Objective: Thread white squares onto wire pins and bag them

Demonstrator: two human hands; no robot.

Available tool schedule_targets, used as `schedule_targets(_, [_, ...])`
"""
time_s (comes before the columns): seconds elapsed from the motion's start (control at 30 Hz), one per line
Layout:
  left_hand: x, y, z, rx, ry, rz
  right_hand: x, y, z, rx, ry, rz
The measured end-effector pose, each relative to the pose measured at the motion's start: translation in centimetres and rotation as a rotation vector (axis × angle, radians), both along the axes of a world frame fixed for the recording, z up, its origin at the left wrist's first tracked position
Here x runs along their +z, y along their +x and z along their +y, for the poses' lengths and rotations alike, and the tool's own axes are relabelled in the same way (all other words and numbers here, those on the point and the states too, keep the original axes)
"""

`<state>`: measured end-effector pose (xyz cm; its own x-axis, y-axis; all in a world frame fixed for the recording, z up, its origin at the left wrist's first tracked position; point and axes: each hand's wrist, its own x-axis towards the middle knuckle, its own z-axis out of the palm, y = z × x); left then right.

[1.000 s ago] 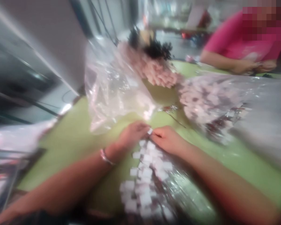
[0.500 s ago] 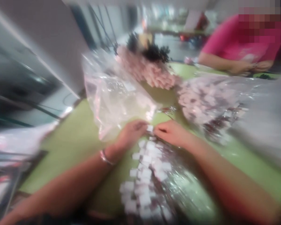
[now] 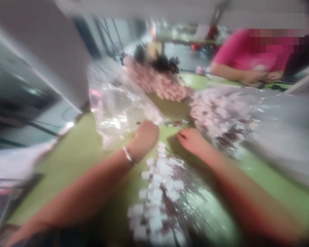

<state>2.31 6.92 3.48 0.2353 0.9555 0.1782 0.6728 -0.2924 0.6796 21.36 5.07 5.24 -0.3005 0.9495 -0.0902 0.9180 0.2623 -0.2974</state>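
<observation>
My left hand (image 3: pixel 147 135) is curled downward beside the lower corner of a clear plastic bag (image 3: pixel 115 120); its fingertips are hidden beneath it. To its right my right hand (image 3: pixel 190 138) is closed, thumb and fingers together, and blur hides anything small between them. Below both hands a long overlapping row of small white tags (image 3: pixel 156 192) lies on the green table (image 3: pixel 74 161). Thin dark stems and clear wrapping (image 3: pixel 203 206) lie along the right side of the tags. A small reddish and silvery item (image 3: pixel 177 123) rests just beyond my hands.
Pink artificial flowers (image 3: pixel 159 82) with dark greenery (image 3: pixel 164 63) lie at the back. A plastic-wrapped bunch of pale pink flowers (image 3: pixel 218 108) is to the right. Across the table, a person in a pink shirt (image 3: pixel 257 61) has both hands together. A grey panel (image 3: pixel 48 44) stands at left.
My hands have parted from the white tag they both held. My left hand has turned over and moved slightly away from me; my right has shifted a little right. The view has shifted slightly.
</observation>
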Motion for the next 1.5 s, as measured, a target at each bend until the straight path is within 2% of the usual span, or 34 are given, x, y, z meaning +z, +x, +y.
schedule_targets(0.07, [-1.2, -0.2, 1.1, 0.035, 0.064, 0.128, -0.4, 0.7, 0.9, -0.173, 0.077, -0.113])
schedule_targets(0.13, [-2.0, -0.5, 1.9, 0.06, 0.128, 0.242, -1.1, 1.2, 1.7, -0.244, 0.098, -0.18])
schedule_targets(0.3, [-3.0, -2.7, 5.6, 0.071, 0.164, 0.481, -2.3, 1.0, 1.9, -0.211, 0.094, -0.248])
schedule_targets(0.4, [-3.2, -4.4, 8.3, 0.127, 0.237, 0.565, -2.5, 0.9, 1.7, -0.188, 0.111, -0.296])
schedule_targets(0.47, [-3.2, -5.2, 9.0, 0.133, 0.259, 0.591, -2.5, 0.9, 1.7, -0.177, 0.11, -0.311])
schedule_targets(0.57, [-2.8, -5.7, 7.9, 0.106, 0.238, 0.6, -2.6, 0.9, 1.6, -0.169, 0.116, -0.327])
schedule_targets(0.67, [-2.6, -6.1, 5.1, 0.016, 0.217, 0.559, -2.7, 0.6, 1.3, -0.135, 0.133, -0.333])
schedule_targets(0.73, [-2.8, -6.7, 3.1, -0.04, 0.22, 0.459, -2.5, 0.1, 0.8, -0.116, 0.135, -0.334])
schedule_targets(0.83, [-3.4, -7.7, 1.2, -0.033, 0.205, 0.265, -2.0, -0.7, 0.0, -0.081, 0.119, -0.32])
schedule_targets(0.97, [-4.0, -7.7, 0.7, 0.033, 0.147, 0.093, -1.8, -0.9, -0.5, 0.006, 0.108, -0.157])
schedule_targets(1.13, [-4.1, -6.6, 1.1, 0.031, 0.11, 0.078, -2.4, -0.2, -0.2, 0.096, 0.123, 0.052])
schedule_targets(1.27, [-4.5, -6.5, 1.2, 0.09, 0.15, 0.098, -2.3, -0.3, -0.3, 0.088, 0.101, 0.136])
schedule_targets(1.37, [-4.0, -6.4, 0.7, 0.088, 0.259, 0.104, -2.0, -0.5, -0.6, 0.052, 0.077, 0.214])
schedule_targets(1.43, [-3.2, -6.0, -0.1, 0.074, 0.293, -0.021, -1.7, -0.8, -0.9, 0.019, 0.062, 0.269])
schedule_targets(1.5, [-2.4, -5.3, -1.0, 0.071, 0.163, -0.231, -1.5, -1.0, -1.1, 0.003, 0.057, 0.327])
